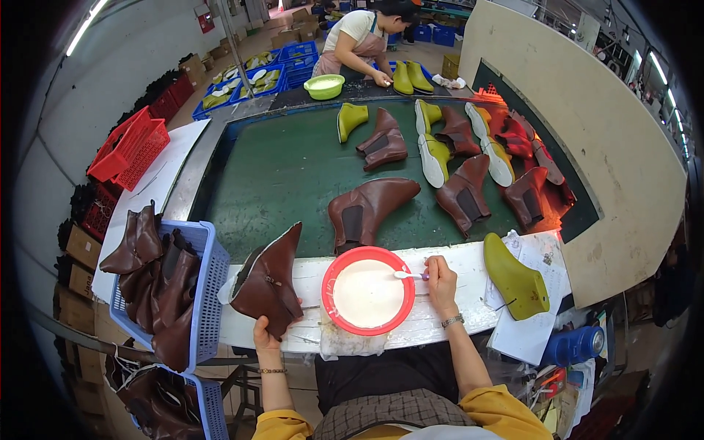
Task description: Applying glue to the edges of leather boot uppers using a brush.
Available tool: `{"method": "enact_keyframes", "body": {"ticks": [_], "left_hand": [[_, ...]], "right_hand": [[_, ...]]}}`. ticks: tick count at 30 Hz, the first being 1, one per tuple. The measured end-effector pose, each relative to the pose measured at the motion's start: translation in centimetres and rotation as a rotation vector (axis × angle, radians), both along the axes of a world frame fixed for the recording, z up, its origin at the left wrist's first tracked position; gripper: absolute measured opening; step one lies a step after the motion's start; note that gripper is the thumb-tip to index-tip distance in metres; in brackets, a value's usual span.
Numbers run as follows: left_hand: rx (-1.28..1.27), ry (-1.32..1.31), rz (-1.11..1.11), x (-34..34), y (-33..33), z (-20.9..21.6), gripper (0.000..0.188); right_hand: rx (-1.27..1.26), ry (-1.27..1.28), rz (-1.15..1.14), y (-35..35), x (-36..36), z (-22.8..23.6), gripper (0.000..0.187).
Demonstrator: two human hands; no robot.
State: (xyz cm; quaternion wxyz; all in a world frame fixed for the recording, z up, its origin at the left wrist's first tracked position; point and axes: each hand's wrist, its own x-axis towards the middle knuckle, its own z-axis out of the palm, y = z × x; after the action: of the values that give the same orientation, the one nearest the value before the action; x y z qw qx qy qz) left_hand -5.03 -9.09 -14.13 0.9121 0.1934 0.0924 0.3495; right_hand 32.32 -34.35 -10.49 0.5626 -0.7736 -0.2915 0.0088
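Observation:
My left hand (267, 337) grips a brown leather ankle boot upper (265, 277) at its lower end, just left of the bowl. The upper has a small zip on its side, and its pale lining edge faces left. My right hand (441, 286) is closed on the handle of a small white-and-purple brush (412, 276). The brush head reaches over the rim of a red bowl (327, 292), at the edge of the white liquid (367, 295) inside. Whether the bristles touch the liquid I cannot tell.
Brown boots (370, 209) and yellow-green lasts (434, 158) lie on a green belt (271, 169). Blue baskets (210, 293) of uppers stand at left. A green last (513, 279) rests on papers (528, 337) at right. Across the belt, a person (359, 48) works beside a green bowl (324, 88).

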Motion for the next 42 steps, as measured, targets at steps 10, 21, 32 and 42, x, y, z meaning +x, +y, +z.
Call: {"method": "enact_keyframes", "body": {"ticks": [10, 21, 32, 42], "left_hand": [[0.479, 0.219, -0.136, -4.8, -1.1, 5.3, 0.089], [0.521, 0.247, -0.119, -7.9, -0.4, 4.1, 0.090], [0.526, 0.323, -0.103, -4.0, 1.9, 4.7, 0.090], [0.607, 0.346, -0.141, -2.5, 0.5, 3.9, 0.090]], "right_hand": [[-0.229, -0.033, 0.115, -1.3, 0.2, 5.8, 0.023], [-0.292, -0.098, 0.232, -2.7, -2.2, 7.6, 0.016], [-0.002, -0.181, 0.416, -0.1, -1.4, 13.3, 0.020], [0.060, -0.361, 0.698, 3.2, -2.5, 17.3, 0.021]]}}
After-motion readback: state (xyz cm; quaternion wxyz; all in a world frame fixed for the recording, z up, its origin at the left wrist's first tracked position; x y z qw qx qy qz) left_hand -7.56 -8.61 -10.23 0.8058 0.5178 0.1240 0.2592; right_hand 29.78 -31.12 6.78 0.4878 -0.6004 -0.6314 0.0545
